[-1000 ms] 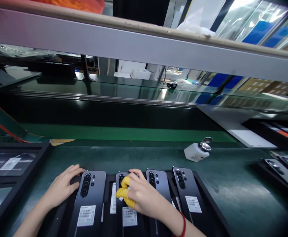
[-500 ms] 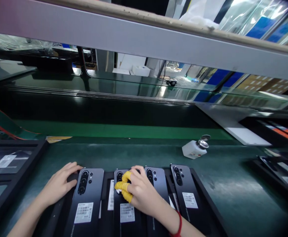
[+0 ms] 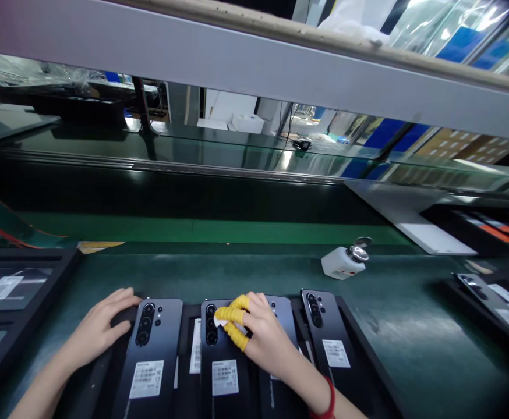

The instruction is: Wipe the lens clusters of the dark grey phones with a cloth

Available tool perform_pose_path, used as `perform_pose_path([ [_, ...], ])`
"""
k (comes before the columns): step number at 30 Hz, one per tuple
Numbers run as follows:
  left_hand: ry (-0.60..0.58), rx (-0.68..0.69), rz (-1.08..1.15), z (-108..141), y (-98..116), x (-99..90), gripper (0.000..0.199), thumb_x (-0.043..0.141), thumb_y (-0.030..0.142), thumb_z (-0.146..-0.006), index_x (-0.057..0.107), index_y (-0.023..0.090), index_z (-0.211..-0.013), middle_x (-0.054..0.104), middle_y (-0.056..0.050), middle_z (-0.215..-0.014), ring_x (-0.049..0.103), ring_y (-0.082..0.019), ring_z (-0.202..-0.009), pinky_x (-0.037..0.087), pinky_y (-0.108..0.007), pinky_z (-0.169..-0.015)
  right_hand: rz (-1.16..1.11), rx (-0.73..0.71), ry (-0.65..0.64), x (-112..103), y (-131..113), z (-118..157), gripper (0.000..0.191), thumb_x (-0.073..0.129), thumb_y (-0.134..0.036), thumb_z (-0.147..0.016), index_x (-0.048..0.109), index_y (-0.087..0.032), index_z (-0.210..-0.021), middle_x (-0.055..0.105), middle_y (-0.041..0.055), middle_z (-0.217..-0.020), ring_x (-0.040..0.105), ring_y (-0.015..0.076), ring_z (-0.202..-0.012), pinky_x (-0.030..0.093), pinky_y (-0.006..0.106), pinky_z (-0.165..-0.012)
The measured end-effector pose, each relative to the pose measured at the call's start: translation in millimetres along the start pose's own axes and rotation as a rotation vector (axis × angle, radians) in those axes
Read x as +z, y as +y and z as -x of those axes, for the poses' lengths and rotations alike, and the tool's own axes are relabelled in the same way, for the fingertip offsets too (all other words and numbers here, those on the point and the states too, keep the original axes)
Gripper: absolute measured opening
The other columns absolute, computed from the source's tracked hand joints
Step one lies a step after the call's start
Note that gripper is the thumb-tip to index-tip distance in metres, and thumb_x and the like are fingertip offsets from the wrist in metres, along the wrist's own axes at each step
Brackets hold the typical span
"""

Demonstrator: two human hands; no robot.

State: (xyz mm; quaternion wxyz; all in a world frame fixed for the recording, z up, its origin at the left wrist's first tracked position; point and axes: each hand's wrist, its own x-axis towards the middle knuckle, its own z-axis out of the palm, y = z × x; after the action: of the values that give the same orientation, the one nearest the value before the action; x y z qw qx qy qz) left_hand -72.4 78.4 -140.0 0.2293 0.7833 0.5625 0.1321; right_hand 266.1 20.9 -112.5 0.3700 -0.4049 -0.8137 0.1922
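Four dark phones lie backs up in a black tray: the leftmost, the second, the third and the rightmost. Yellow covers wrap several fingers of my right hand, which pinches a small white wipe against the second phone beside its camera lenses. That hand and forearm partly hide the third phone. My left hand rests at the tray's left edge with thumb and fingers apart, fingertips by the leftmost phone's top corner, holding nothing.
A white pump bottle with its metal lid raised stands behind the tray on the green surface. Another black tray with wrapped items is at left. More phones lie at right. A long grey beam crosses above.
My right hand has moved slightly right with the wipe, uncovering the second phone's camera lenses and covering more of the third phone. My left hand has hardly moved.
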Motion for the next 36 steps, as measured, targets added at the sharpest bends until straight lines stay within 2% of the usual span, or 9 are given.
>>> perform_pose_path([
  [3,0.065,0.070,0.211,0,5,-2.5,0.036,0.038,0.045,-0.085,0.063,0.022,-0.097,0.057,-0.001,-0.108,0.041,-0.025,-0.118,0.026,-0.031,-0.106,0.024,-0.085,-0.040,8,-3,0,0.035,0.071,0.010,-0.073,0.064,-0.016,-0.097,0.050,0.0018,-0.086,0.042,0.0182,-0.080,0.027,0.030,-0.071],
  [6,0.067,0.014,0.265,-5,17,-5.4,0.042,0.033,0.051,-0.090,0.063,0.022,-0.089,0.059,0.000,-0.100,0.049,-0.022,-0.105,0.032,-0.025,-0.097,0.117,-0.151,-0.093,4,0,-2,0.021,0.072,0.005,-0.072,0.063,-0.012,-0.079,0.046,0.0014,-0.077,0.040,0.0174,-0.075,0.026,0.030,-0.069],
  [9,0.015,-0.082,0.239,-10,30,-10.5,0.048,0.034,0.058,-0.085,0.064,0.020,-0.086,0.059,-0.001,-0.097,0.053,-0.022,-0.096,0.038,-0.026,-0.088,0.170,-0.148,-0.040,-6,6,-3,0.014,0.064,0.003,-0.074,0.062,-0.010,-0.073,0.048,0.0026,-0.076,0.039,0.0173,-0.071,0.025,0.031,-0.066],
  [12,-0.026,-0.136,0.242,-12,40,-15.1,0.053,0.033,0.063,-0.080,0.063,0.019,-0.087,0.059,-0.003,-0.099,0.051,-0.024,-0.099,0.037,-0.029,-0.089,0.186,-0.140,0.049,-9,9,-3,0.017,0.055,0.001,-0.078,0.066,-0.011,-0.085,0.051,0.0046,-0.081,0.040,0.0182,-0.072,0.024,0.031,-0.064],
  [15,-0.036,-0.174,0.248,-13,44,-16.2,0.057,0.033,0.067,-0.076,0.063,0.020,-0.088,0.059,-0.003,-0.102,0.050,-0.026,-0.102,0.035,-0.033,-0.092,0.132,-0.191,0.008,-4,7,-3,0.016,0.064,0.001,-0.076,0.066,-0.012,-0.084,0.051,0.0035,-0.084,0.041,0.0179,-0.075,0.025,0.030,-0.065],
  [18,-0.029,-0.200,0.251,-14,45,-15.1,0.060,0.034,0.070,-0.072,0.063,0.021,-0.086,0.059,-0.003,-0.101,0.050,-0.027,-0.102,0.035,-0.035,-0.094,0.137,-0.202,0.009,2,7,-5,0.026,0.074,0.005,-0.067,0.067,-0.015,-0.082,0.051,0.0016,-0.083,0.042,0.0170,-0.074,0.026,0.030,-0.066],
  [23,-0.025,-0.202,0.245,-13,41,-13.9,0.057,0.034,0.070,-0.073,0.063,0.023,-0.089,0.058,-0.001,-0.104,0.049,-0.026,-0.105,0.034,-0.035,-0.096,0.231,-0.127,0.141,-2,15,-6,0.031,0.071,0.007,-0.071,0.068,-0.016,-0.093,0.051,0.0022,-0.081,0.043,0.0176,-0.074,0.026,0.031,-0.066],
  [29,-0.026,-0.213,0.251,-14,42,-13.5,0.059,0.035,0.071,-0.071,0.063,0.023,-0.089,0.058,-0.001,-0.104,0.049,-0.026,-0.106,0.034,-0.034,-0.095,0.081,-0.228,0.041,-1,10,-6,0.033,0.077,0.008,-0.065,0.069,-0.017,-0.084,0.051,0.0010,-0.083,0.045,0.0167,-0.075,0.027,0.030,-0.067],
  [36,-0.028,-0.206,0.255,-14,42,-14.3,0.059,0.035,0.071,-0.071,0.062,0.022,-0.088,0.058,-0.002,-0.104,0.049,-0.027,-0.105,0.034,-0.036,-0.095,0.125,-0.152,0.147,2,15,-4,0.034,0.072,0.009,-0.071,0.068,-0.017,-0.093,0.051,0.0016,-0.081,0.044,0.0176,-0.075,0.028,0.032,-0.070],
])
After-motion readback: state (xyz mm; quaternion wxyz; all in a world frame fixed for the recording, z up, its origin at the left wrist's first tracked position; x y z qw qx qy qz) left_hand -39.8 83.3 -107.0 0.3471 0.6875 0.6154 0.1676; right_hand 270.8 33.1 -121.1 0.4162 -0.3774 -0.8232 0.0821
